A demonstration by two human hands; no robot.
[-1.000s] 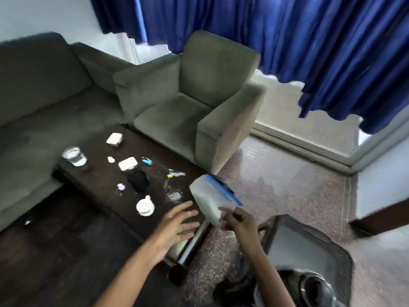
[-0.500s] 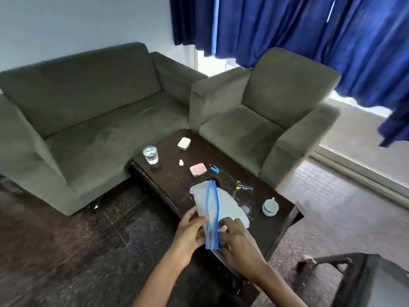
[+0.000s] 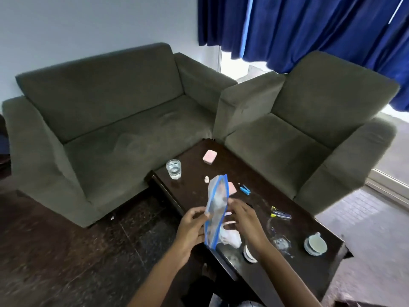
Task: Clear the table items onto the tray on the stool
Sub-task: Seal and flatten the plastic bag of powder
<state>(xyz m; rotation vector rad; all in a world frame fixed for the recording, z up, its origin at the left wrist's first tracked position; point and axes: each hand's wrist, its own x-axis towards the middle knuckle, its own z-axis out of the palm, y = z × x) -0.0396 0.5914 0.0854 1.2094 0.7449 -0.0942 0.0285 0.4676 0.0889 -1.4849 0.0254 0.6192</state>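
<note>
While the left grip (image 3: 190, 227) pinches one side of the zip bag (image 3: 216, 209) with curled fingers, the right grip (image 3: 245, 220) holds the opposite side. Its fingers are loosely bent against the plastic, and its thumb cannot be made out. The bag hangs between them in the air above the near edge of the worktop (image 3: 254, 173). Its blue-edged mouth is seen edge-on, with the long axis running up and away from the person and tilted slightly right at the top. Something pale and crumpled sags at its lower end. Whether that is the bag's own body or something inside is unclear.

Everything left to clear lies beyond the bag or to its right. The glass of water (image 3: 173, 169) and the pink case (image 3: 209, 156) stand far and slightly left. The blue clip (image 3: 245, 189) is just past the bag. The stapler (image 3: 280, 214) and the cup (image 3: 315, 243) are off to the right, and the right grip is nearer to both. Neither tray nor stool is in view, so carrying the bag there probably means turning away from the worktop.
</note>
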